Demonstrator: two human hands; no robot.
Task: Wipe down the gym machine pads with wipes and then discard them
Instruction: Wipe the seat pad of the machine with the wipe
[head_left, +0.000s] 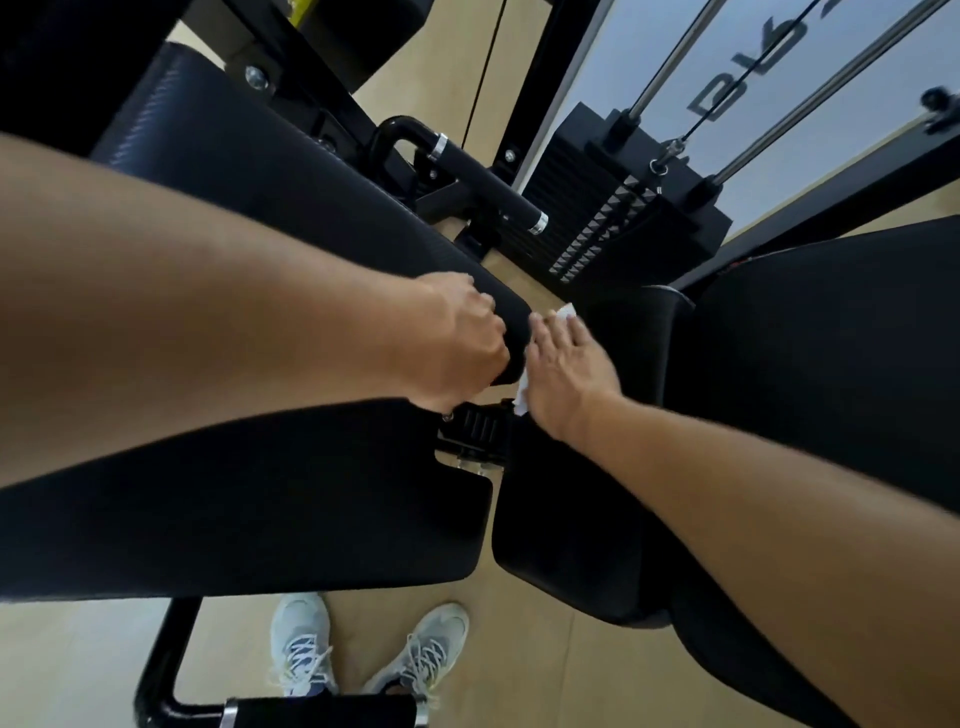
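Wipe, thin, white and crumpled, lies pressed under the right hand, whose fingers spread flat against the rounded end of the upper pad, black with a fine grained texture. Left hand curls round that same end, gripping it.

weight stack, shoes, wooden floor

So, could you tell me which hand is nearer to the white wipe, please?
Right. The right hand lies flat on the wipe, pressing it against the pad end. The left hand grips that pad end just beside it.
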